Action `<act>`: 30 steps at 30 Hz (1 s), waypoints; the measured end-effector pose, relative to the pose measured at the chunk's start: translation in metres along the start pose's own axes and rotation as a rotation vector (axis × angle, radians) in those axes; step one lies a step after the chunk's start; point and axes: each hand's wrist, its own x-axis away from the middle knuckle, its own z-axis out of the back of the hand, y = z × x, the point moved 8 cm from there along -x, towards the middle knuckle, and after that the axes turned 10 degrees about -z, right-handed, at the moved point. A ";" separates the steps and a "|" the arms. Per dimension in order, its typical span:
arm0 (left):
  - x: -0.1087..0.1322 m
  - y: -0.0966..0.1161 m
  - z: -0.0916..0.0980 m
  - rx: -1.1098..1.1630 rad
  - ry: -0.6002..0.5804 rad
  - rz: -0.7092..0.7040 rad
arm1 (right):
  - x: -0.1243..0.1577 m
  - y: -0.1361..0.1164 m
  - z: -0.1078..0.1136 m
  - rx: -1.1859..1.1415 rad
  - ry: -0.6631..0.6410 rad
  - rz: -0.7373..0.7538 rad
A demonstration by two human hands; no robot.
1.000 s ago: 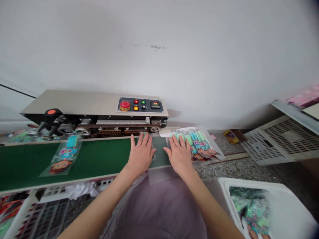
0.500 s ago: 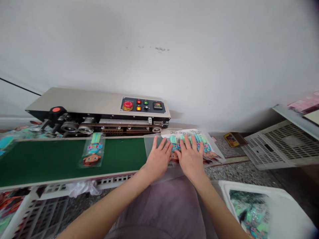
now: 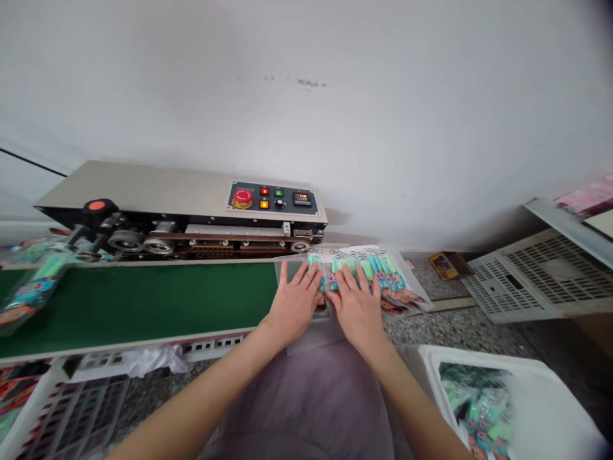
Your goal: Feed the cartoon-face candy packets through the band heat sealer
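Observation:
My left hand (image 3: 294, 301) lies flat with its fingers stretched out at the right end of the green conveyor belt (image 3: 167, 297). It partly covers a clear packet (image 3: 313, 259) with a green and blue cartoon item inside. Beside it, my right hand (image 3: 358, 306) rests with spread fingers over the near part of a row of similar packets (image 3: 390, 271), which overlap on a pale sheet and show metal rings along the top. A band sealer (image 3: 186, 198) stands behind the belt, its panel lights lit. Another filled packet (image 3: 33, 291) lies tilted at the belt's left end.
A white bin (image 3: 541, 390) with bagged green items stands at right front. A grey plastic crate (image 3: 550, 275) and a small yellow box (image 3: 445, 267) are at the right. Under the belt is another crate (image 3: 81, 409). The wall (image 3: 306, 128) is close behind.
The packet in the middle of the belt has travelled left to its far end. Both hands have slid slightly left, and the packet by my left hand has moved left, apart from the row.

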 end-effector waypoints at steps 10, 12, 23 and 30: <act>0.015 -0.024 0.033 -0.036 -0.038 0.123 | 0.002 -0.033 0.009 -0.111 -0.066 0.076; 0.007 -0.013 0.027 0.007 -0.051 0.001 | 0.002 -0.024 0.007 -0.058 -0.064 0.067; -0.010 0.004 -0.004 0.047 -0.055 -0.083 | -0.001 0.008 -0.006 0.075 0.001 -0.033; 0.018 -0.027 0.002 -0.011 -0.072 0.018 | -0.006 -0.030 -0.008 -0.047 0.008 0.038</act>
